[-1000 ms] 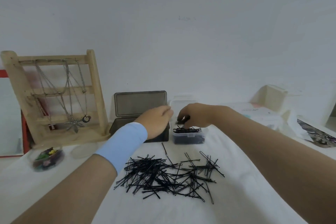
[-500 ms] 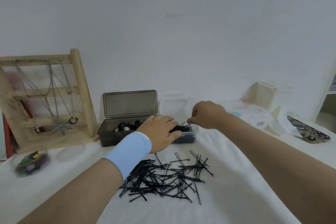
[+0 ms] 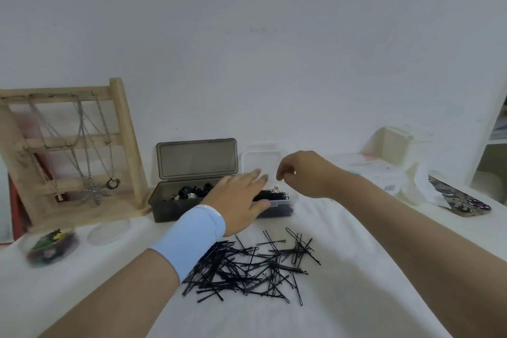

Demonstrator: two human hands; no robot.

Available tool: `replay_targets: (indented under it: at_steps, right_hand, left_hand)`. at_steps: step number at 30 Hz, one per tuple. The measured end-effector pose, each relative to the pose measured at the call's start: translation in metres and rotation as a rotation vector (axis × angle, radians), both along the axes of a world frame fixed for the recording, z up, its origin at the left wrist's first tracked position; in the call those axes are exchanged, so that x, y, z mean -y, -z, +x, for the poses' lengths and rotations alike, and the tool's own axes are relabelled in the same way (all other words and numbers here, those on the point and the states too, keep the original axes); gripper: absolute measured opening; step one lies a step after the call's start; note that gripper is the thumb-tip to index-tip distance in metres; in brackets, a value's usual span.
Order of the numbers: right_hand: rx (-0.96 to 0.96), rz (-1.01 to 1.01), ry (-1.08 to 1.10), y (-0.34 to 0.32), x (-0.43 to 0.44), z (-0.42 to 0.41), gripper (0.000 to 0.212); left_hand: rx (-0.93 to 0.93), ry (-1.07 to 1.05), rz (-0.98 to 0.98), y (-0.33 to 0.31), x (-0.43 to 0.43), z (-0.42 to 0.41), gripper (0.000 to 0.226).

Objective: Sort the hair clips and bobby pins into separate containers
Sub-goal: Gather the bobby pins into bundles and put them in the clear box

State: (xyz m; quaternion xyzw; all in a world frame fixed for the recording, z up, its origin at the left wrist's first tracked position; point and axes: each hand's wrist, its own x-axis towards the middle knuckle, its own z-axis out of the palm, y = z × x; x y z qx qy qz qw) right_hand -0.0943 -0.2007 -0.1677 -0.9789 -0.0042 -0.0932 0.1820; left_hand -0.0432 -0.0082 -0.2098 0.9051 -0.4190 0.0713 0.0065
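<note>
Right hand (image 3: 304, 173) hovers w/ fingertips pinched together, nothing visibly in the grip. Left hand (image 3: 238, 200) is spread flat, grip apart, resting on the near rim of the small clear box (image 3: 279, 204), just below the right hand & partly filled w/ bobby pins. Left of it, the grey box (image 3: 167, 206) holds hair clips. Nearer on the tabletop (image 3: 370, 296), a loose pin pile (image 3: 247, 266) remains — roughly halfway by this judgement.

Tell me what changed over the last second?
The right hand lifted off the small clear box of black bobby pins, apparently empty now. The left hand slid right and covers that box's front edge. The loose pile of black bobby pins and smoky grey box stayed put.
</note>
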Motion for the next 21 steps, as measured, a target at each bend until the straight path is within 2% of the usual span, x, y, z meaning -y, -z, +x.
replay_targets:
  at_steps: [3, 5, 7, 9, 10, 11, 13, 15, 16, 17, 19, 21]
  right_hand:
    - [-0.332, -0.079, -0.039, -0.008, -0.010, -0.018, 0.020]
    - [-0.561, -0.258, -0.032, -0.002, -0.016, -0.025, 0.027]
    - [-0.645, -0.404, -0.005, 0.011, -0.020, -0.030, 0.028]
    - [-0.592, -0.553, -0.029, 0.021, -0.029, -0.033, 0.016]
    - [-0.544, -0.604, -0.076, 0.024, -0.032, -0.034, 0.020]
    - [-0.502, -0.586, -0.136, 0.026, -0.035, -0.035, 0.028]
    - [-0.507, -0.339, -0.210, 0.022, -0.042, -0.041, 0.037]
    - [-0.532, -0.078, -0.225, 0.014, -0.044, -0.047, 0.038]
    - [-0.523, -0.025, -0.182, 0.009, -0.044, -0.049, 0.038]
    - [-0.507, -0.014, -0.115, 0.005, -0.043, -0.051, 0.035]
    - [-0.534, -0.141, 0.035, -0.004, -0.042, -0.058, 0.024]
    - [-0.708, -0.262, 0.132, -0.005, -0.048, -0.067, 0.048]
  left_hand:
    - [-0.001, 0.021, -0.184, -0.008, -0.015, -0.014, 0.042]
    - [-0.171, -0.007, -0.167, -0.014, -0.023, -0.029, 0.040]
    - [-0.311, -0.040, -0.035, -0.012, -0.028, -0.043, 0.061]
    - [-0.377, -0.038, 0.128, -0.002, -0.031, -0.055, 0.092]
    - [-0.394, -0.027, 0.180, 0.004, -0.032, -0.060, 0.104]
    - [-0.398, -0.016, 0.203, 0.010, -0.032, -0.064, 0.110]
    - [-0.394, 0.001, 0.169, 0.017, -0.031, -0.066, 0.109]
    - [-0.372, -0.002, 0.087, 0.015, -0.031, -0.063, 0.092]
    - [-0.339, -0.001, 0.062, 0.014, -0.032, -0.060, 0.082]
    - [-0.307, 0.002, 0.049, 0.013, -0.032, -0.058, 0.074]
    - [-0.300, 0.006, 0.025, 0.011, -0.036, -0.055, 0.067]
    - [-0.315, 0.001, 0.015, 0.010, -0.040, -0.054, 0.068]
